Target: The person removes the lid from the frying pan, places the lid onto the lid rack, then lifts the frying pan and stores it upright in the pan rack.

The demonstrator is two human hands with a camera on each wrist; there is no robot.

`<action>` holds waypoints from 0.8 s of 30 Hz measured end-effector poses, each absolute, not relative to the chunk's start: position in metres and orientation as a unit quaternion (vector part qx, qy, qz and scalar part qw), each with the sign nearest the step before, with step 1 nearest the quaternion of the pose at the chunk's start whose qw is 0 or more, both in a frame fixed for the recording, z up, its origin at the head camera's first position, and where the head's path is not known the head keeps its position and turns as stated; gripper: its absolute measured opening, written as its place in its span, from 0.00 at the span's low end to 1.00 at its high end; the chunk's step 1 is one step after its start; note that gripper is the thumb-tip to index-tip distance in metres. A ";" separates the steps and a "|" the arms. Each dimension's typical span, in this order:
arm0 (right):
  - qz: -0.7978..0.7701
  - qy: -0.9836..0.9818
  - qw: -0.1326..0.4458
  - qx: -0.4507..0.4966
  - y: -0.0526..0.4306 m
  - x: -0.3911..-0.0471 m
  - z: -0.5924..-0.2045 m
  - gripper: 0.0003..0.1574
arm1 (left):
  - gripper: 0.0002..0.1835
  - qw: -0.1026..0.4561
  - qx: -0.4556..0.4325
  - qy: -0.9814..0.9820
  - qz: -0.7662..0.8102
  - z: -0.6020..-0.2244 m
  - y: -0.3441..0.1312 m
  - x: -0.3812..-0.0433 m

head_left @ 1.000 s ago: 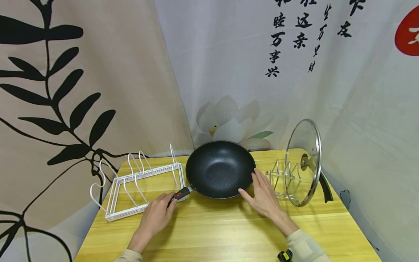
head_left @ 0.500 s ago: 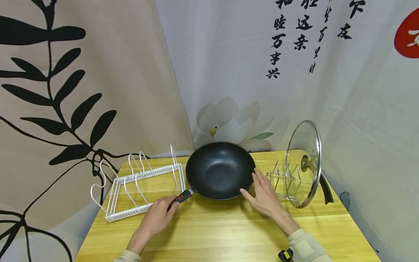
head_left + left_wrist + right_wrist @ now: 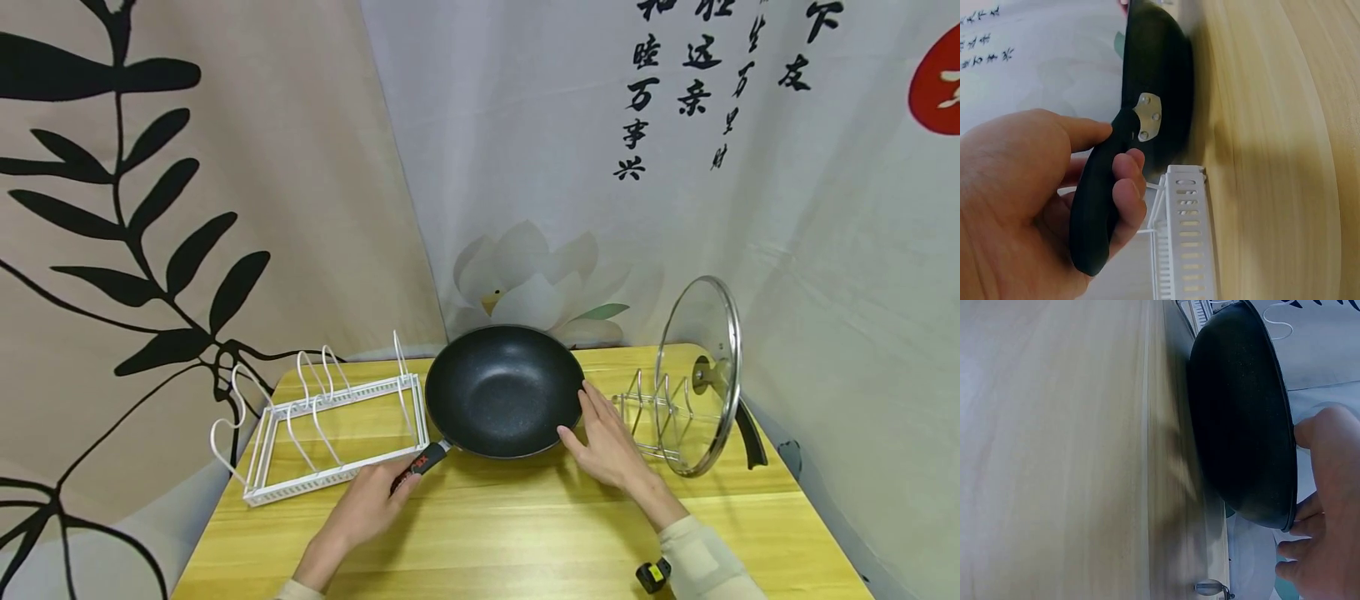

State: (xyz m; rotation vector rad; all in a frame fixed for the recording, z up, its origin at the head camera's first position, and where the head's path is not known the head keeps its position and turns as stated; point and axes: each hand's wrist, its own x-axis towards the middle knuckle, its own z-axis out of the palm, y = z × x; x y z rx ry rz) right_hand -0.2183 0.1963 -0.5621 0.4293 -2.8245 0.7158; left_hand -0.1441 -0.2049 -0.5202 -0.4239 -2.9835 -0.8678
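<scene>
A black wok (image 3: 504, 390) sits in the middle of the wooden table, its inside facing up. My left hand (image 3: 375, 498) grips its black handle (image 3: 424, 461); in the left wrist view the fingers (image 3: 1129, 194) curl round that handle beside the riveted metal bracket (image 3: 1149, 117). On the other side, my right hand (image 3: 609, 437) is at the wok's right rim with fingers spread and fairly straight. The right wrist view has the thumb (image 3: 1305, 432) against the rim and the other fingers farther along it.
Left of the wok lies a white rack (image 3: 330, 433) with upright loops, close to the left hand. A wire rack (image 3: 651, 408) stands at right, with a glass lid (image 3: 697, 375) upright at it. Behind hangs a printed curtain (image 3: 525, 167). A black-and-yellow object (image 3: 653, 575) is by the right sleeve.
The left hand and the wok handle have shifted slightly right and nearer. The right thumb has drawn a little away from the wok's front rim. Racks and lid stay put.
</scene>
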 end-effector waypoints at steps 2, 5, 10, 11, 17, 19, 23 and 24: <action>0.241 -0.954 0.101 0.148 0.196 -0.219 -0.562 0.54 | 0.14 -0.005 -0.138 -0.948 -0.287 -0.520 -0.205 -0.143; 0.240 -0.953 0.105 0.151 0.196 -0.220 -0.562 0.52 | 0.17 -0.009 -0.146 -0.944 -0.295 -0.520 -0.206 -0.142; 0.236 -0.954 0.103 0.150 0.197 -0.221 -0.562 0.50 | 0.18 -0.012 -0.151 -0.940 -0.306 -0.523 -0.208 -0.142; 0.237 -0.954 0.102 0.149 0.197 -0.221 -0.561 0.50 | 0.16 -0.014 -0.153 -0.937 -0.313 -0.523 -0.208 -0.142; 0.239 -0.954 0.108 0.147 0.196 -0.219 -0.557 0.48 | 0.12 -0.045 -0.156 -0.915 -0.369 -0.526 -0.207 -0.140; 0.236 -0.954 0.116 0.147 0.195 -0.216 -0.558 0.49 | 0.14 -0.051 -0.154 -0.912 -0.376 -0.527 -0.206 -0.139; 0.228 -0.954 0.131 0.142 0.191 -0.209 -0.559 0.51 | 0.17 -0.050 -0.155 -0.909 -0.384 -0.530 -0.204 -0.137; 0.225 -0.955 0.134 0.139 0.190 -0.207 -0.558 0.52 | 0.17 -0.049 -0.155 -0.908 -0.385 -0.530 -0.204 -0.137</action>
